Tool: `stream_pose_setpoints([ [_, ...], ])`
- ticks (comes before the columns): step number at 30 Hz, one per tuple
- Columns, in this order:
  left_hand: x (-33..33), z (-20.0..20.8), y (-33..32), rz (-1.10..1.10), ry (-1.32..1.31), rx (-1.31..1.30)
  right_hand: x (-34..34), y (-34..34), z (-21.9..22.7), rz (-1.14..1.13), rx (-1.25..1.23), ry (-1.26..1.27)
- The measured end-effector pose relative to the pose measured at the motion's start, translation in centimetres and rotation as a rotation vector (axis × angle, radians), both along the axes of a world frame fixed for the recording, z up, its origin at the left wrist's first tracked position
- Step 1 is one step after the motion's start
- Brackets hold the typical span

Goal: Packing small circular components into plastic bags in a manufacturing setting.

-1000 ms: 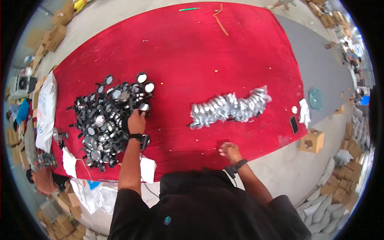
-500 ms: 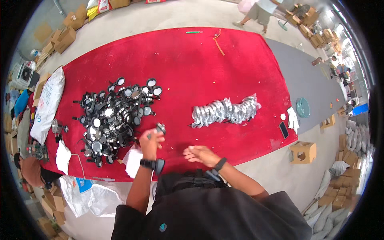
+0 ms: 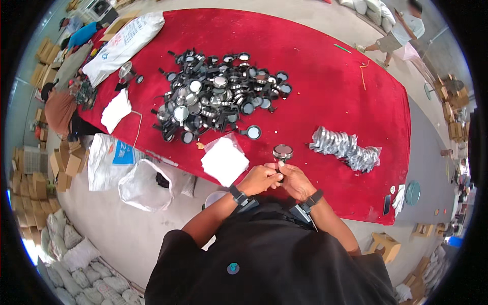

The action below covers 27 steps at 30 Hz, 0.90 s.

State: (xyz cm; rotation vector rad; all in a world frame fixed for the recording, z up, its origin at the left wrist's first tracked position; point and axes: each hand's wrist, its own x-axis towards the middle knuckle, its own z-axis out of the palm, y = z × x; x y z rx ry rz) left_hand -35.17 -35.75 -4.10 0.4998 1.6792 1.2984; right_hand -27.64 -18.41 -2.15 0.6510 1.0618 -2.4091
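While the two hands meet at the near edge of the red-covered counter (image 3: 325, 96), they share one round-headed piece (image 3: 282, 151) with a dark handle and a shiny metal rim, its flat disc turned upward and standing clear of the fingers. The left hand (image 3: 261, 179) has its fingers curled in at the lower part of the handle, and the right hand (image 3: 296, 181) pinches the same handle from the other side, thumb and fingers closed on it. Dark bands with small boxy devices (image 3: 247, 204) sit at both wrists. Just left of the left hand lies a white square packet (image 3: 225, 160), and beyond it spreads a large heap of similar pieces (image 3: 213, 96), black and silver, with one loose disc-headed piece (image 3: 253, 132) at its near edge. Right of the hands, well apart from the heap, a row of plastic-wrapped pieces (image 3: 345, 147) lies on the red cloth. Farther right are a dark phone (image 3: 387, 205), white gloves (image 3: 398, 199) and a teal bowl (image 3: 413, 193).
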Motion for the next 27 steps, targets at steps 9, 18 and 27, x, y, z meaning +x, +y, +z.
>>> stream_pose_setpoints([
  [9, -1.4, -13.2, -14.7, 0.364, 0.803, -0.572, 0.7, -1.0, 0.5, -0.066, 0.158, -0.146],
  [18, -5.9, -19.0, -15.7, 0.206, 0.881, -0.563, 1.1, -1.2, 1.5, -0.14, 0.168, -0.106],
  [27, -8.0, -9.7, -13.0, 0.407, 0.875, -0.235, 1.7, 0.0, 1.3, -0.248, 0.16, -0.104],
])
